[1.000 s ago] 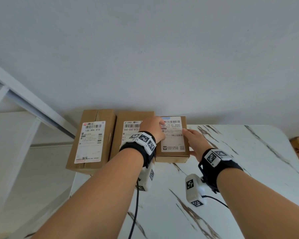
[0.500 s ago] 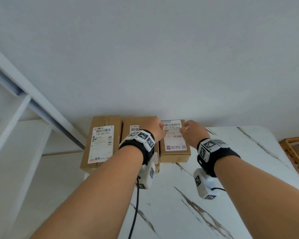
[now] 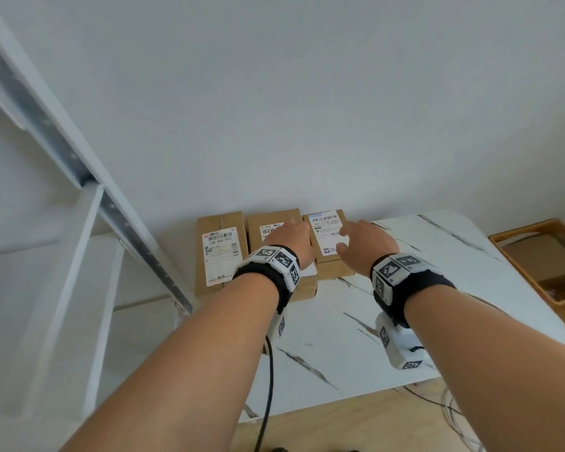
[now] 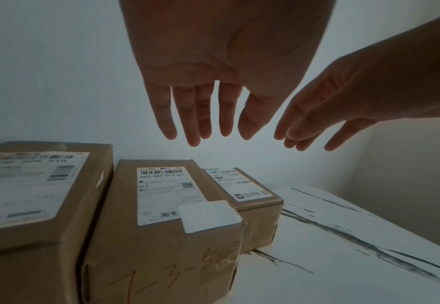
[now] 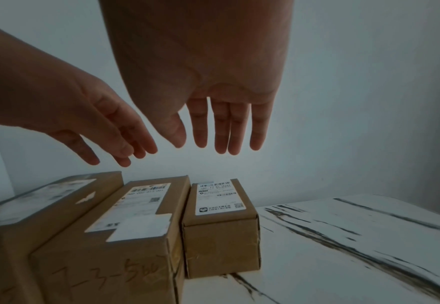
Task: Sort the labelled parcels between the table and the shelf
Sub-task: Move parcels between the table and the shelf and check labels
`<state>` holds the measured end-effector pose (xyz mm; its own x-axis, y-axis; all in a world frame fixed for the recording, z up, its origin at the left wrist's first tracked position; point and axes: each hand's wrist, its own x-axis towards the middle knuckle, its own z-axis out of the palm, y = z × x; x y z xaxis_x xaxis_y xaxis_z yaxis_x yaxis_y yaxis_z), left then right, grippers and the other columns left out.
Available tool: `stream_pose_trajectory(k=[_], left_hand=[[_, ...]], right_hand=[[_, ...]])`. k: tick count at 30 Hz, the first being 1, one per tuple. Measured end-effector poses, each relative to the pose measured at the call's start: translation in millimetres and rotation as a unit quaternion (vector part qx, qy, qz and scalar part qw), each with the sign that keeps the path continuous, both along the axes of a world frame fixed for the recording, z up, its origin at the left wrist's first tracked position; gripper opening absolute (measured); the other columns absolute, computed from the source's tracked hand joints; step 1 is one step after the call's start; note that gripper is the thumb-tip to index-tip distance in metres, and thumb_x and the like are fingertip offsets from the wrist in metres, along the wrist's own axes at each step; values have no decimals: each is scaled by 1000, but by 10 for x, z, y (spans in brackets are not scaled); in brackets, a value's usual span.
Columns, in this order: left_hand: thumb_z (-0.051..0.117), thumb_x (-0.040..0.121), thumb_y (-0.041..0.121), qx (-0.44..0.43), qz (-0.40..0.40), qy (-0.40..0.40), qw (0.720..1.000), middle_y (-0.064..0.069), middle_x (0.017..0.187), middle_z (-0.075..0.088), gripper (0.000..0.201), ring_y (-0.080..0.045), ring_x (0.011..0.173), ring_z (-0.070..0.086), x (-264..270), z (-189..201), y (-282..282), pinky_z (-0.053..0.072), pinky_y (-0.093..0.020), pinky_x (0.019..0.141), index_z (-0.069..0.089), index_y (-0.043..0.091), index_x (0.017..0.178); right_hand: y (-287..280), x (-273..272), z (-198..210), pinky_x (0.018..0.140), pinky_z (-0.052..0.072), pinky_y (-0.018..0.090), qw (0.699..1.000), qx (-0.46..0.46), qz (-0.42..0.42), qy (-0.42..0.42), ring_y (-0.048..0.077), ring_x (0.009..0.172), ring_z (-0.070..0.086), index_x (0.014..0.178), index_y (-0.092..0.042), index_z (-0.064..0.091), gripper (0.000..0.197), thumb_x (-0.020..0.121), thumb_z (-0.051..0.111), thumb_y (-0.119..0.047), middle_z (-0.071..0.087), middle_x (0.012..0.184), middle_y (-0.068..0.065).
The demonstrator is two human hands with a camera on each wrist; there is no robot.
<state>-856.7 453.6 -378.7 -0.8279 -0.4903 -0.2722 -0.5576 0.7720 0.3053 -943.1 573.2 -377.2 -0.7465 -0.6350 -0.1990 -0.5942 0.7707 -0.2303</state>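
At the table's far edge, toward twelve o'clock, both grips are hovering spread and empty over three parcels lying with long axes at twelve, the right hand hanging nearest the small parcel just below, the left hand above the middle parcel.

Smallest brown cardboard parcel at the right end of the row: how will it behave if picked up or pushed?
The smallest brown cardboard parcel is probably stiff: its edges look crisp and taped. Likely stable, since it lies flat on the white marble-pattern table. A leftward push would likely jam against the touching middle cardboard parcel.
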Motion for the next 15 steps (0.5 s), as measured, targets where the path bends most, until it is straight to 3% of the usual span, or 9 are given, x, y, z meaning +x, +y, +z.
stream_pose_trajectory(k=[5, 11, 15], left_hand=[[48, 96, 16, -9, -16, 6, 1000, -9, 147, 40, 43, -27, 127, 50, 282, 168, 163, 46, -39, 100, 47, 15, 139], [50, 95, 18, -20, -13, 24, 999, -7, 136, 49, 36, -26, 114, 57, 745, 250, 486, 50, -38, 92, 53, 16, 131], [48, 97, 20, -16, -6, 30, 999, -8, 135, 49, 38, -27, 115, 57, 1186, 249, 779, 49, -38, 93, 52, 16, 134]], right_hand=[[183, 319, 139, 87, 47, 33, 1000, -10, -13, 11, 22, 116, 56, 133, -20, 53, 36, 99, 47, -29, 58, 129, 3], [481, 770, 245, 76, 44, 30, 1000, -8, -19, 13, 22, 103, 59, 124, -19, 58, 30, 96, 46, -22, 63, 117, 2], [761, 1197, 255, 75, 43, 29, 1000, -18, -12, 21, 22, 101, 60, 119, -21, 61, 26, 97, 46, -25, 65, 114, 1]])
